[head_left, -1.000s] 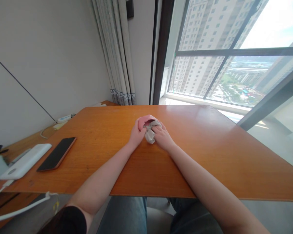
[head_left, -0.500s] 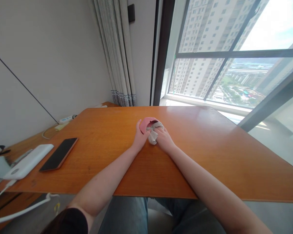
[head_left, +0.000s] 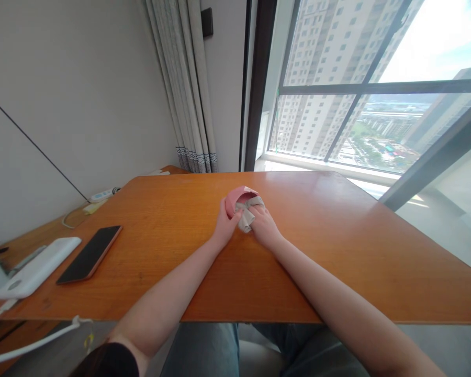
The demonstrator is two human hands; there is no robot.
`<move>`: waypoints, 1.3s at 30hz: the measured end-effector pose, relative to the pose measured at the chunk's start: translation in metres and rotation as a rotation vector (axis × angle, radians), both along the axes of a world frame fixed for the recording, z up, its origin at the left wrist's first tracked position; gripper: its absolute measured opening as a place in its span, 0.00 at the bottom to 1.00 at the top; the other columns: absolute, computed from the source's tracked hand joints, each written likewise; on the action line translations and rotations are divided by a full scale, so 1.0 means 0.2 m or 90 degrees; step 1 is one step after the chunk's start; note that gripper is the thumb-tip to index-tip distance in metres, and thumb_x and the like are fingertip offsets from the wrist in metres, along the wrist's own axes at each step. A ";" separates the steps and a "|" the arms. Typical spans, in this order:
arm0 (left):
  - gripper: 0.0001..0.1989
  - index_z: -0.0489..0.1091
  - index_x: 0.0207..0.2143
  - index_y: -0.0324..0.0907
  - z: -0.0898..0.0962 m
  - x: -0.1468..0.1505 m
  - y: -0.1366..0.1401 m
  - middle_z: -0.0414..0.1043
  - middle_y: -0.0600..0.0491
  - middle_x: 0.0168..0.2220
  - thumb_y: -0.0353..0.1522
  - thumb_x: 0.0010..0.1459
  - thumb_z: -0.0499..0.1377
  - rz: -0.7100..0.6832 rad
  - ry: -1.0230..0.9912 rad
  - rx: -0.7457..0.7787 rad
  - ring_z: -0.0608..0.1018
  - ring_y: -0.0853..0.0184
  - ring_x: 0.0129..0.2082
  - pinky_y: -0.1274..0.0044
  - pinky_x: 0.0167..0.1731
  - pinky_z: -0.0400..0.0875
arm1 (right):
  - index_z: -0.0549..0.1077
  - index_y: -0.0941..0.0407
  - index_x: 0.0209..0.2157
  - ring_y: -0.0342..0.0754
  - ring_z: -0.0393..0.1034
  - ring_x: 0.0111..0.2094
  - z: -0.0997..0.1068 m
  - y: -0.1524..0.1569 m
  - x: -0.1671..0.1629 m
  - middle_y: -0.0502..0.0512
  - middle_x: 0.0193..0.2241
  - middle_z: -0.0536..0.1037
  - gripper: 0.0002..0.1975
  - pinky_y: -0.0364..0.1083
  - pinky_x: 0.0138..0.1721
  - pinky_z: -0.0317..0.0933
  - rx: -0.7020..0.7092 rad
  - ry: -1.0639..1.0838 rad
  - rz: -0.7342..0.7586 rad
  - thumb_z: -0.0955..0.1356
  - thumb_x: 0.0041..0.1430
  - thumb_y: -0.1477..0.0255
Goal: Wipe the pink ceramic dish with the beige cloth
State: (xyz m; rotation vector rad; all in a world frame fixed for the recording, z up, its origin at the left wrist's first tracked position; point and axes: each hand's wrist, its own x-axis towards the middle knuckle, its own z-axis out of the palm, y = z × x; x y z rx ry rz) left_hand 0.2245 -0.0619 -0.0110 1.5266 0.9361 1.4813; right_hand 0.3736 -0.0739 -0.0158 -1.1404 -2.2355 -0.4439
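A pink, hollow, bowl-shaped thing (head_left: pixel 234 197) is tilted on its side above the middle of the table, its opening toward me. My left hand (head_left: pixel 224 226) is closed on its left side, thumb at the front rim. A crumpled light grey cloth (head_left: pixel 246 222) is bunched at the opening, partly inside and partly hanging out below. My right hand (head_left: pixel 265 227) grips the cloth at the right of the opening. Its fingertips are partly hidden by the cloth. Whether the pink thing touches the table I cannot tell.
Both forearms lie across the brown wooden table (head_left: pixel 172 209). At the left are a dark-screened phone (head_left: pixel 90 255) and a white power bank (head_left: pixel 39 268) with a cable plugged in. A power strip (head_left: pixel 102 195) lies by the wall. A curtain (head_left: pixel 196 94) and large windows stand behind.
The pink thing has turned slightly, so a white patch on its top now shows. Both hands keep their grip on it and the cloth. The view has shifted a little.
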 end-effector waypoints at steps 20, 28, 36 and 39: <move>0.20 0.63 0.49 0.41 0.04 -0.08 0.04 0.69 0.48 0.49 0.32 0.52 0.56 0.037 0.093 0.023 0.70 0.60 0.51 0.67 0.54 0.62 | 0.77 0.55 0.34 0.51 0.64 0.41 0.07 -0.02 0.00 0.56 0.33 0.74 0.10 0.53 0.51 0.58 -0.045 -0.046 0.077 0.63 0.60 0.75; 0.32 0.54 0.58 0.44 0.01 -0.04 0.04 0.61 0.44 0.58 0.39 0.53 0.60 0.030 -0.010 -0.037 0.66 0.58 0.58 0.66 0.56 0.60 | 0.77 0.54 0.37 0.51 0.65 0.41 0.07 -0.02 0.01 0.56 0.33 0.75 0.12 0.54 0.55 0.54 -0.025 -0.045 0.045 0.62 0.61 0.77; 0.21 0.61 0.50 0.41 0.02 -0.07 0.05 0.68 0.47 0.49 0.36 0.53 0.56 0.071 0.093 0.022 0.70 0.59 0.51 0.65 0.54 0.62 | 0.76 0.56 0.36 0.52 0.65 0.41 0.08 -0.01 0.00 0.56 0.34 0.75 0.09 0.54 0.54 0.57 -0.008 -0.061 0.047 0.64 0.59 0.75; 0.28 0.60 0.55 0.44 0.06 -0.13 0.05 0.67 0.48 0.52 0.36 0.50 0.60 0.047 0.223 0.054 0.69 0.56 0.54 0.64 0.55 0.61 | 0.76 0.55 0.35 0.50 0.65 0.42 0.09 -0.01 0.01 0.55 0.34 0.75 0.10 0.54 0.58 0.52 0.015 -0.060 0.051 0.63 0.61 0.75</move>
